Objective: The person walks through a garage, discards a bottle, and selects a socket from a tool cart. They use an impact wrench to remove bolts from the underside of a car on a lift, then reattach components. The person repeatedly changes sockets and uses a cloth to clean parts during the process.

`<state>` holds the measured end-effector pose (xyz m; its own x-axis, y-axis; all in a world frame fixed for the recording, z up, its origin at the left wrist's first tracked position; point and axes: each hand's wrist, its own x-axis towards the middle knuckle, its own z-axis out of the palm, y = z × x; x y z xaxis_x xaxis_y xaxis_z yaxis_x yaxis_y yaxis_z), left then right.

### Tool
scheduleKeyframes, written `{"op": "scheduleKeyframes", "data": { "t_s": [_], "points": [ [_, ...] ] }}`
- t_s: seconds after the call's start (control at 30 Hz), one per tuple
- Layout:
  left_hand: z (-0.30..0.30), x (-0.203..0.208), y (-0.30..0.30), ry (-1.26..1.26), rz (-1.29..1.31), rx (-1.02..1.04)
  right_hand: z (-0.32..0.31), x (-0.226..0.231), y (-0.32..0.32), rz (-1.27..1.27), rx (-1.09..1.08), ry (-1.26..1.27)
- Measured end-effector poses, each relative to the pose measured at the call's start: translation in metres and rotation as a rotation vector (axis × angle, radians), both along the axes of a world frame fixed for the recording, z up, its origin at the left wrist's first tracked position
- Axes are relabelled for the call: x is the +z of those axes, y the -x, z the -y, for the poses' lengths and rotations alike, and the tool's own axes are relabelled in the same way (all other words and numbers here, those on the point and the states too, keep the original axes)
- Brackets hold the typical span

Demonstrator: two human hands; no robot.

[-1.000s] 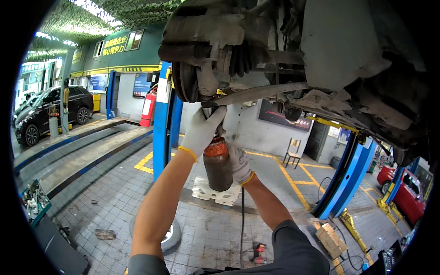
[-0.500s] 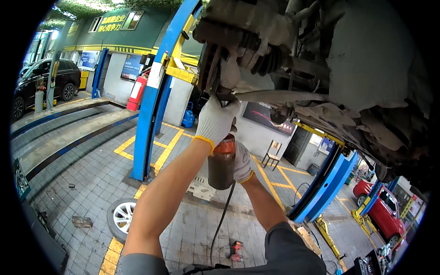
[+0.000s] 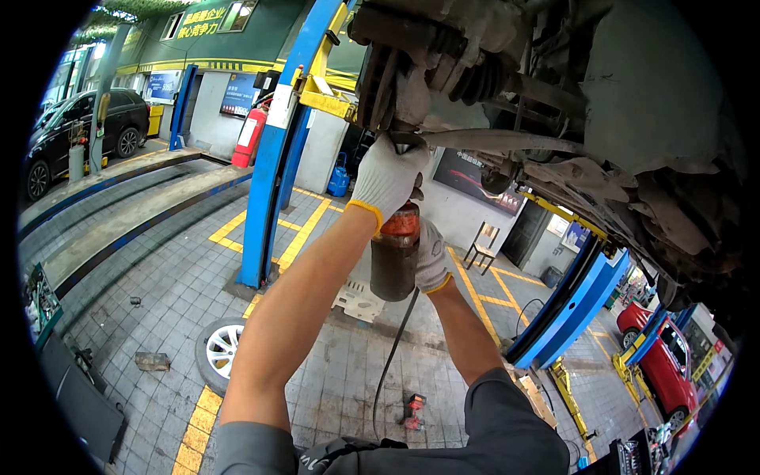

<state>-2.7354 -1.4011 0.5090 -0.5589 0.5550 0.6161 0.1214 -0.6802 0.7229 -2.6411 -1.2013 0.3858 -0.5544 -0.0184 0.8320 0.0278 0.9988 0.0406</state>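
Observation:
Overhead is the dirty underside of a raised car, with a control arm (image 3: 514, 142) running to a joint near the wheel hub. My left hand (image 3: 389, 178), in a white knit glove with a yellow cuff, is up against that joint, fingers curled; what they close on is hidden. Just below it stands an upright air impact wrench (image 3: 393, 265), with a dark body and a worn red-orange band. My right hand (image 3: 431, 257), gloved too, wraps the tool's far right side. A black air hose (image 3: 396, 348) hangs down from there to the floor.
A blue lift post (image 3: 273, 182) rises at left with a fire extinguisher (image 3: 249, 138) on it; another post (image 3: 566, 313) stands right. On the tiled floor lie a wheel (image 3: 222, 352), a red cordless tool (image 3: 413, 412), a block (image 3: 152, 362) and a perforated plate (image 3: 360, 301). A chair (image 3: 482, 244) stands beyond.
The whole view has shifted a little, so the scene sits farther right. Both hands and the impact wrench stay in about the same place under the joint, slightly higher in the picture.

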Motion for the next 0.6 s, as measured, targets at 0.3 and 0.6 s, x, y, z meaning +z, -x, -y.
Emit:
{"op": "scheduleKeyframes", "data": {
  "t_s": [0.3, 0.6],
  "points": [
    [0.003, -0.002, -0.003, -0.023, 0.050, -0.028, 0.036, 0.014, -0.019, -0.012, -0.055, -0.127],
    [-0.041, -0.154, 0.058, 0.168, 0.341, -0.045, 0.060, -0.082, -0.088, 0.380, 0.065, 0.080]
  ]
}}
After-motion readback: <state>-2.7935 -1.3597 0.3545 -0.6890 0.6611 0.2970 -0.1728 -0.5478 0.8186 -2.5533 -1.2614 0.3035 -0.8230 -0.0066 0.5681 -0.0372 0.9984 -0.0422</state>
